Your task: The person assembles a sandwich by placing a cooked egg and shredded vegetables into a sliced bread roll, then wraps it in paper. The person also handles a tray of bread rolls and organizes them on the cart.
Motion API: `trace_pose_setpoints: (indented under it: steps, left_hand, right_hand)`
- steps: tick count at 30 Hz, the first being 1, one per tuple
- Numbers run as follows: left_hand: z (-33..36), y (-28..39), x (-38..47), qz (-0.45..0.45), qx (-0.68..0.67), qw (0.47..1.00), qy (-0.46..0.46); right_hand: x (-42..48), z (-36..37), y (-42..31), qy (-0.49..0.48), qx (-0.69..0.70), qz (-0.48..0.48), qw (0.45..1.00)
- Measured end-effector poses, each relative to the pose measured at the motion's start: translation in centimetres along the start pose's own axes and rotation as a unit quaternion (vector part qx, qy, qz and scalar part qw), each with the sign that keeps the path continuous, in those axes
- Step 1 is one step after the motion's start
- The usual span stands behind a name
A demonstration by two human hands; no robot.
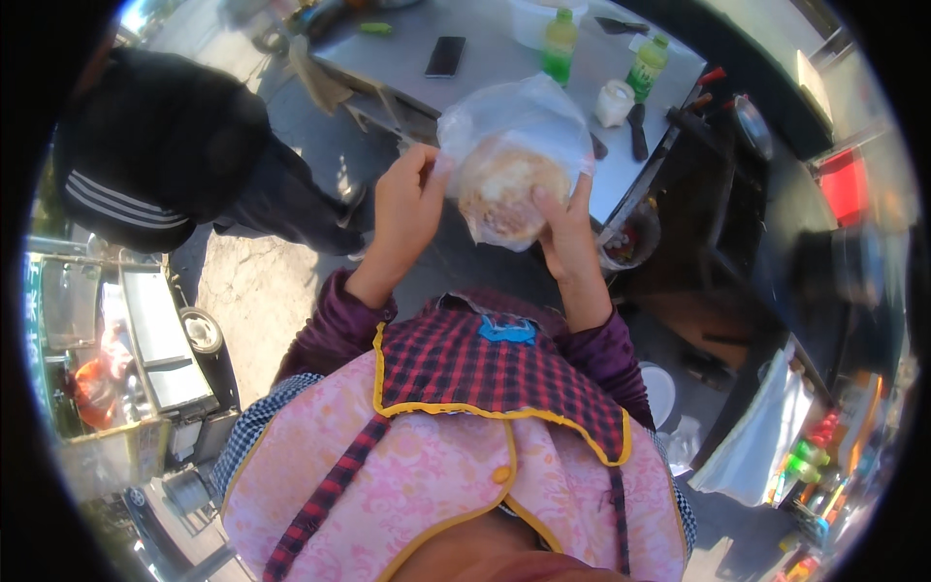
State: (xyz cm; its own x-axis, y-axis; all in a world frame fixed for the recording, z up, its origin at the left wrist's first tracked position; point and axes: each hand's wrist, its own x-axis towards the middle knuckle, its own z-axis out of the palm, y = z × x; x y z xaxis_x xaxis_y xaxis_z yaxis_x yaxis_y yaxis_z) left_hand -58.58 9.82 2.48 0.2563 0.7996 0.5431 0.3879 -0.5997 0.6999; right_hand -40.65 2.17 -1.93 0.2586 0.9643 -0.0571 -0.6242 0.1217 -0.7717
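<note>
A round, browned flatbread [505,193] sits in the lower part of a clear plastic bag [509,109], held in front of my body. My left hand [411,204] pinches the bag's left edge between thumb and fingers. On the other side, my right hand [571,233] grips the bag, its thumb laid over the bread through the film. The bag's upper part stands puffed out towards the metal-topped table [396,62], whose near edge lies partly behind it.
On the tabletop are a phone [445,57], two green-labelled bottles [559,51], a white jar [614,102] and a dark-handled utensil [638,134]. A container with scraps [631,236] is below its right side. A person in black [160,145] is close on the left, near a glass-sided cart [156,327].
</note>
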Motion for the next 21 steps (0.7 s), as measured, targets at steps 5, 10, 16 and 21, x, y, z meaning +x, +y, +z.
trace_pose_setpoints:
  steps: [5,10,16,21]
  left_hand:
    - [-2.5,-4.0,4.0,-0.266,-0.373,0.889,0.024]
    - [-4.0,-3.1,3.8,-0.169,-0.160,0.973,0.002]
    - [-1.9,-2.5,-0.1,-0.117,-0.029,0.992,0.027]
    - [3.7,-0.9,-1.6,0.087,0.010,0.991,-0.102]
  right_hand:
    - [2.6,2.0,1.7,-0.063,-0.036,0.054,0.996]
    - [5.2,3.1,2.4,-0.099,0.011,0.109,0.989]
    - [11.0,3.2,3.8,-0.069,0.085,0.128,0.986]
    - [15.3,3.1,3.4,-0.249,-0.405,-0.295,0.829]
